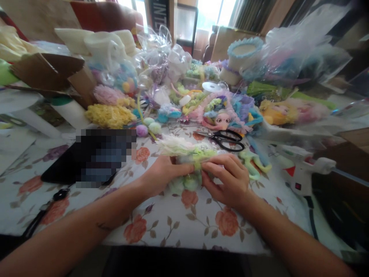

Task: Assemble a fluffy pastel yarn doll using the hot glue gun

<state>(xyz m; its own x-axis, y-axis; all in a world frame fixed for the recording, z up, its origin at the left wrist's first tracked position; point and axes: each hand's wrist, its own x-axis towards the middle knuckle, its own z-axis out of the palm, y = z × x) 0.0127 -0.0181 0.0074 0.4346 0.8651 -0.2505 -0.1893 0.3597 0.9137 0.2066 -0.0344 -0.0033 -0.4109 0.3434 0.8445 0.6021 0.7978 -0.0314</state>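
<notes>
A fluffy piece in pale green and cream [188, 181] is between my hands, just above the floral tablecloth [170, 227]. My left hand [161, 173] grips its left side, with the thumb pressed across the middle. On the right side, my right hand [227, 177] pinches the green part with thumb and forefinger, its other fingers curled. The cream fringe points up and to the left. Black-handled scissors [229, 140] lie just beyond my right hand. Fine details between the fingertips are blurred.
A phone or tablet [63, 165] lies at left. At right is a white glue gun [302, 173] with a cord. Yellow trim [112, 115], pompoms [155, 128], a doll face [223, 120], a ribbon spool [210, 87] and plastic bags [305, 46] crowd the back.
</notes>
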